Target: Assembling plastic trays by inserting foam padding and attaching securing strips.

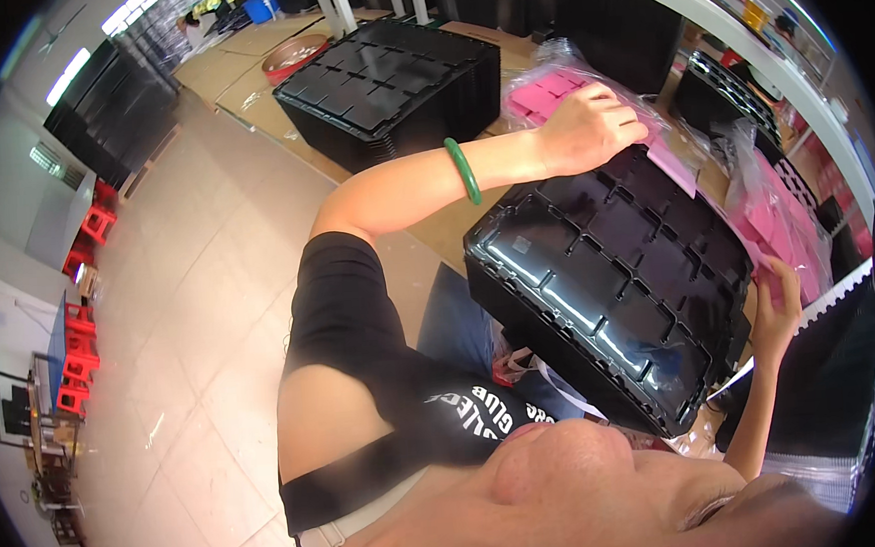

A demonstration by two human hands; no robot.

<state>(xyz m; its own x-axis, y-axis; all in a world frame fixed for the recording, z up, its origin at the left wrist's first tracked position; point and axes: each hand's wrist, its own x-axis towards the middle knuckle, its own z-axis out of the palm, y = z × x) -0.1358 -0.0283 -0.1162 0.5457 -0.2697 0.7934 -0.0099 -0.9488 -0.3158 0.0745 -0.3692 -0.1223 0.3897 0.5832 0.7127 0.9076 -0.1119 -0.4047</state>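
A stack of glossy black plastic trays [608,283] with moulded compartments stands tilted in front of me. My left hand [589,129], a green bangle on its wrist, is closed above the far edge of the stack. Its fingers grip a flat pink piece [673,167] lying along that edge. At the right end of the same edge, my right hand [780,298] pinches a pink edge between thumb and fingers. The middle of the pink piece is partly hidden, so I cannot tell whether both hands hold one piece.
Pink pieces in clear plastic bags [537,95] lie behind the stack, with another pink bagged bundle [780,217] at right. A second black tray stack [386,81] and a red round basin [294,57] stand on the table. A white rack post [794,41] rises at right. Red stools [79,341] line the left wall.
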